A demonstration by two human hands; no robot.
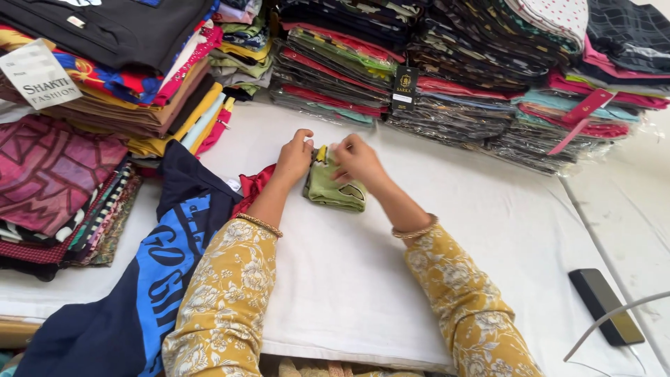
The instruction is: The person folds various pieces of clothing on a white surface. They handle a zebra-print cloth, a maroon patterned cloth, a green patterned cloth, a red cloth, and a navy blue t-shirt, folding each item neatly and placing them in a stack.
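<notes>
Both hands [328, 160] on folded green garment [333, 188]; black tag [404, 84] behind.

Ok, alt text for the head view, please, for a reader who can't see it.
Both hands, left hand and right hand, press on a small folded green garment on a white-covered table. Stacks of folded clothes line the far edge; a navy and blue shirt lies at left.

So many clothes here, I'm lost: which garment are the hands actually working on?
The small folded green garment on the white sheet, under both hands; the navy-and-blue printed shirt lies untouched beside the left arm.
</notes>
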